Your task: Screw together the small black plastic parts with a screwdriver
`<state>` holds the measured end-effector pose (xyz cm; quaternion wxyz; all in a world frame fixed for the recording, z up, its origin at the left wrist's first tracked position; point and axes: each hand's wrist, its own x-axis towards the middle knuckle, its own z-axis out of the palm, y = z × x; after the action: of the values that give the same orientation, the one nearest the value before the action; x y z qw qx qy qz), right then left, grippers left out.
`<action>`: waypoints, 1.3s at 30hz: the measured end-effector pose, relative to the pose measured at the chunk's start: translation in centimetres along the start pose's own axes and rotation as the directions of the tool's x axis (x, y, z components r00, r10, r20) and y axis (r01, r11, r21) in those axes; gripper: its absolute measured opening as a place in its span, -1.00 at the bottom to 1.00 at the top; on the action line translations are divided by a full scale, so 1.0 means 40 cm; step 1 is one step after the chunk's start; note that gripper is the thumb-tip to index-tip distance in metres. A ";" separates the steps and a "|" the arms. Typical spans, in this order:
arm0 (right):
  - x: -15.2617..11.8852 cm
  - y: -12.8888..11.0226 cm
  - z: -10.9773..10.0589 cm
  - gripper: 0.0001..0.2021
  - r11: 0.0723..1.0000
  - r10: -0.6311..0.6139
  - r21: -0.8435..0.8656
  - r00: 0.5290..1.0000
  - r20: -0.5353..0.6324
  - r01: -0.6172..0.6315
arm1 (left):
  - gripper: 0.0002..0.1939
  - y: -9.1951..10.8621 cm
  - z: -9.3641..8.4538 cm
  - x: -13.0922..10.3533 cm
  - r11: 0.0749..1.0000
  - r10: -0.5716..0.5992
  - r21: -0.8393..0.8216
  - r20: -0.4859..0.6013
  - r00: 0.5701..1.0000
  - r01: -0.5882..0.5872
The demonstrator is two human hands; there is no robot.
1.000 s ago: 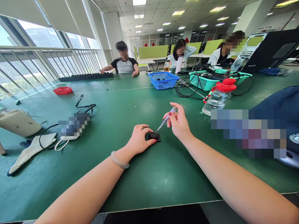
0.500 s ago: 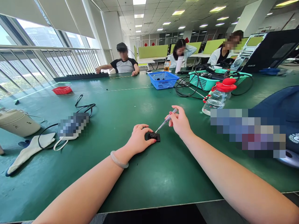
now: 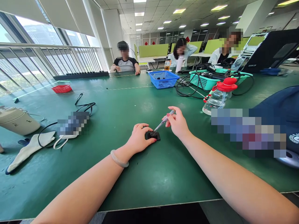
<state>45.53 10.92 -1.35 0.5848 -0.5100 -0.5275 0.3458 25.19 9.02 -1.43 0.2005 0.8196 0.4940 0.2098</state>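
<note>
A small black part [image 3: 153, 135] on a flat dark base lies on the green tabletop [image 3: 149, 177] in front of me. My left hand [image 3: 140, 137] grips it from the left, thumb on the near side and fingers on the far side. In my right hand [image 3: 177, 122] is a slim screwdriver [image 3: 161, 123] with a clear handle, held at a slant. Its tip points down to the left and meets the top of the black part. The fine details of the part are too small to make out.
A white glove [image 3: 32, 149], a beige container [image 3: 18, 120] and a cable lie at left. Farther back stand a red tray [image 3: 62, 89], a blue basket [image 3: 163, 79] and a teal basket [image 3: 203, 82] of cables. A red-lidded bottle [image 3: 219, 96] stands at right. Several people sit beyond.
The screwdriver and my right hand have shifted slightly left, the tip staying at the black part. My left hand keeps its grip. The person at far left has drawn an arm in.
</note>
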 end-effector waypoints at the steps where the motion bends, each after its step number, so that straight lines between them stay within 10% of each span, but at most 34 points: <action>1: 0.001 -0.001 -0.001 -0.49 1.000 0.020 0.015 1.000 -0.006 -0.020 | -0.65 0.000 0.000 0.000 1.000 0.001 -0.001 -0.001 1.000 -0.001; 20: -0.011 -0.025 -0.017 -0.63 0.980 -0.189 0.060 0.982 0.005 0.188 | -0.64 0.005 -0.003 0.000 1.000 0.001 0.010 0.009 1.000 -0.001; 39: 0.012 -0.002 -0.014 -0.55 0.991 0.011 0.136 1.000 -0.028 -0.007 | -0.65 0.003 -0.002 0.001 1.000 0.005 0.011 0.002 1.000 -0.005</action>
<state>46.17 11.22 -1.10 0.6240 -0.4763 -0.4919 0.3765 25.26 9.03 -1.31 0.1962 0.8221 0.4929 0.2068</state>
